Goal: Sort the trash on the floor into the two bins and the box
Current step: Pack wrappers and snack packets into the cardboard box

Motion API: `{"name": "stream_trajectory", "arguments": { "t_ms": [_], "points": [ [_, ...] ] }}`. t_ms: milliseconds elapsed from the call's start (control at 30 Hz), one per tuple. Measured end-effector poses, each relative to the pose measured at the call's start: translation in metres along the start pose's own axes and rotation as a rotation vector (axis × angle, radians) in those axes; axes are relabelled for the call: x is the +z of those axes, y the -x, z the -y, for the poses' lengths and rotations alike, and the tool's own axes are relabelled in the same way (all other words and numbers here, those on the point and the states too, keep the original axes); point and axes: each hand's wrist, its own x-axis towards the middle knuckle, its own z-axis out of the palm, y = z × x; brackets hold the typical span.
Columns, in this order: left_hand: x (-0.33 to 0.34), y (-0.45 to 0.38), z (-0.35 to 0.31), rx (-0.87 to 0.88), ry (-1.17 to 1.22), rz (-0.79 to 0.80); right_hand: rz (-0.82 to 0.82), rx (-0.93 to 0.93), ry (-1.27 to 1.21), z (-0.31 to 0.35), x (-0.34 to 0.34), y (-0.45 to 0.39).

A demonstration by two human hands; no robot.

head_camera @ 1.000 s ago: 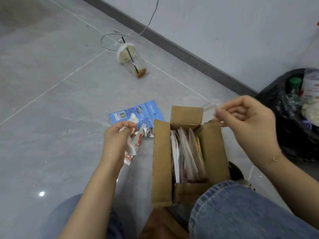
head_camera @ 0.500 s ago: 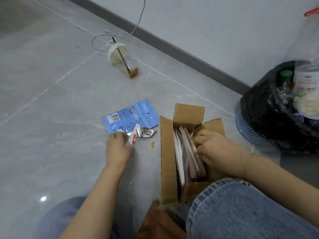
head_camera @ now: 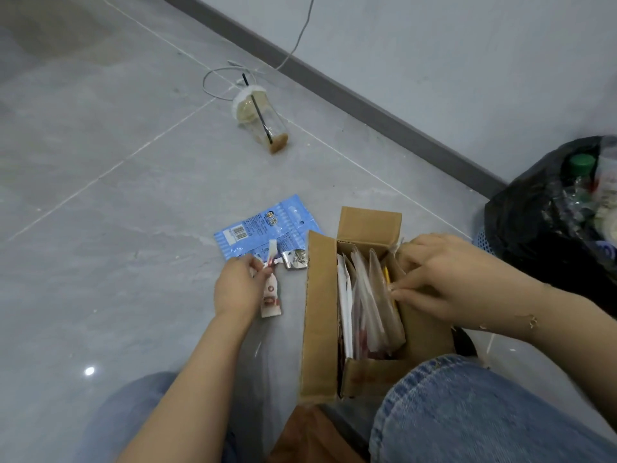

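left hand (head_camera: 235, 290) pinches a white sachet (head_camera: 269, 297) with unreadable red print, right hand (head_camera: 440, 279) fingers pressing wrappers (head_camera: 367, 295) inside the cardboard box (head_camera: 319, 315)

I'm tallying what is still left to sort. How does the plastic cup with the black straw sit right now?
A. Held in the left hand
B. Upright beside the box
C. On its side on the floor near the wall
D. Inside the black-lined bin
C: the plastic cup lies tipped over on the floor tiles, far from both hands, with its black straw in it.
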Motion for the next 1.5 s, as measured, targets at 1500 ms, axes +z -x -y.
{"name": "stream_trajectory", "arguments": {
  "t_ms": [1500],
  "points": [
    [-0.043, -0.033, -0.028, -0.181, 1.135, 0.101, -0.659, 0.883, -0.933, -0.059, 0.031, -0.055]
  ]
}}
